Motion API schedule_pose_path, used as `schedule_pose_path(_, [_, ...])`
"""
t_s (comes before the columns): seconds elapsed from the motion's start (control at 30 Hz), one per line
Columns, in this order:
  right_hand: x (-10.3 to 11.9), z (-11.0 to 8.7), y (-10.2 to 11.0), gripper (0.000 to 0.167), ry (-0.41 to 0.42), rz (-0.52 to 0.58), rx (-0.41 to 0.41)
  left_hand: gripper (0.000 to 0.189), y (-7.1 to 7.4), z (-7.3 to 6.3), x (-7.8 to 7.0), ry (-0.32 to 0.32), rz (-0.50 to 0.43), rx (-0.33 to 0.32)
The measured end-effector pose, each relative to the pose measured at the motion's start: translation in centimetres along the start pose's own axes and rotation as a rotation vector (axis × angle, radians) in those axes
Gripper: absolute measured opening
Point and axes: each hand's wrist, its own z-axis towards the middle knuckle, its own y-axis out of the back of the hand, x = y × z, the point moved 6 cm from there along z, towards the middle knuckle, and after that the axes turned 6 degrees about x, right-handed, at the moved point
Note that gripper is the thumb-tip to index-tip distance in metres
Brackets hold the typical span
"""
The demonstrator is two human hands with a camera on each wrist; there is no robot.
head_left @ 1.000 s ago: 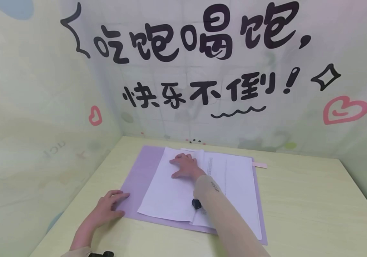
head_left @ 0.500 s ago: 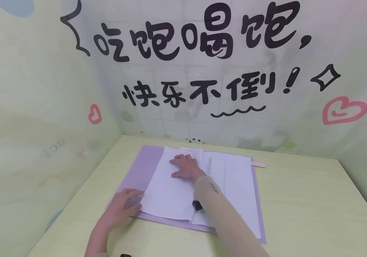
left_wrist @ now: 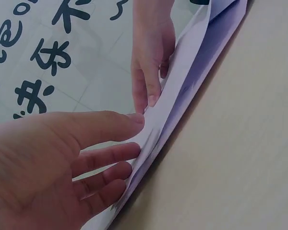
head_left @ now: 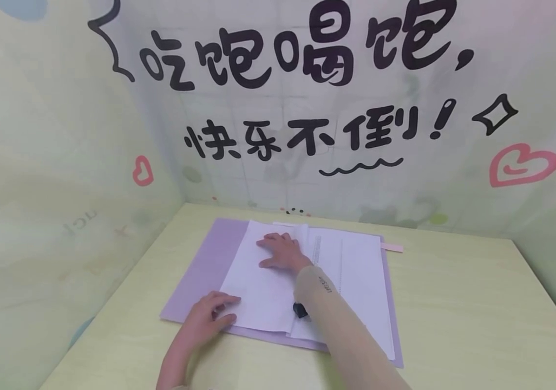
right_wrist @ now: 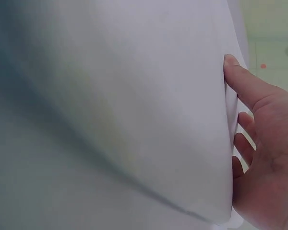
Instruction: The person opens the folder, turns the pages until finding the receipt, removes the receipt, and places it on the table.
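A purple folder (head_left: 198, 273) lies spread out on the table with white sheets of paper on it. One blank white page (head_left: 260, 300) is turned over to the left, and a printed page (head_left: 362, 281) lies on the right. Across the upper part of the turned page rests my right hand (head_left: 283, 254), fingers spread. My left hand (head_left: 205, 318) touches the lower left of that page with loosely bent fingers. In the left wrist view, the left fingertips (left_wrist: 130, 149) meet the paper near the folder's edge. The right wrist view shows the right thumb against a page edge.
A pink tab (head_left: 393, 247) sticks out at the folder's upper right. The pale wooden table (head_left: 468, 309) extends to the right. Printed cloth walls (head_left: 278, 184) stand behind and at both sides.
My left hand has moved right, from the folder's left edge onto the lower left of the white page. The right hand has stayed in place.
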Motion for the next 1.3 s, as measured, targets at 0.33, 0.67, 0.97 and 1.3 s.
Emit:
schedule_pose_path(0.33, [0.5, -0.2, 0.5, 0.063, 0.009, -0.009, -0.002, 0.038, -0.6, 0.2, -0.3, 0.121, 0.049, 0.014])
schedule_pose_path(0.67, [0.6, -0.3, 0.3, 0.061, -0.011, -0.023, -0.015, 0.040, -0.8, 0.0, -0.8, 0.162, 0.080, 0.003])
schedule_pose_path(0.97, [0.5, -0.1, 0.1, 0.055, -0.003, -0.131, -0.011, 0.040, -0.8, 0.0, -0.8, 0.173, 0.075, 0.007])
schedule_pose_path(1.3, [-1.2, -3.0, 4.0, 0.045, 0.101, 0.300, -0.142, 0.041, -1.1, -0.1, -0.7, 0.184, 0.075, 0.005])
